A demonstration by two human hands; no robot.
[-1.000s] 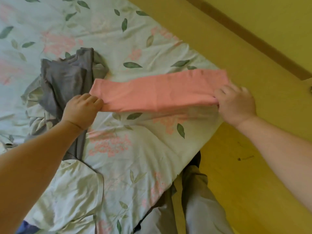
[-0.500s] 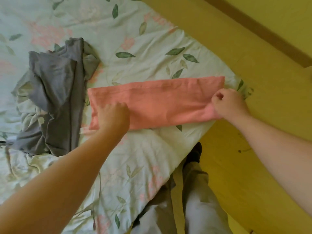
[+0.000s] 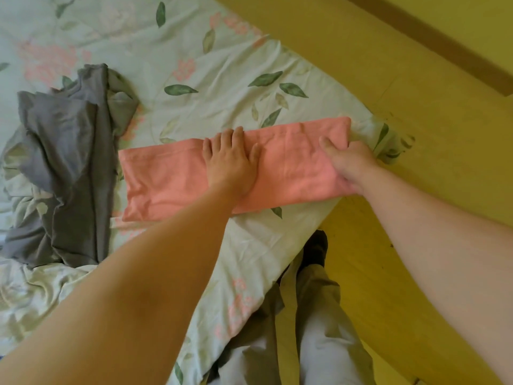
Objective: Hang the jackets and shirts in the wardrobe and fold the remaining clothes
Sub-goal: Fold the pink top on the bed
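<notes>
Floral bedsheet (image 3: 222,101) holds a long pink cloth (image 3: 166,184), left hand (image 3: 230,162) pressing flat, right hand (image 3: 347,165) gripping its end.

No readable text, labels or numbers anywhere.

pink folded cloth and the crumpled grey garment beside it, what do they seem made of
The pink folded cloth looks like matte woven cotton or similar: no sheen, fine creases, lying flat under the left hand while the right hand grips its end. The crumpled grey garment looks like thin, soft jersey: it slumps in loose drapes. Exact fibres cannot be told.
</notes>
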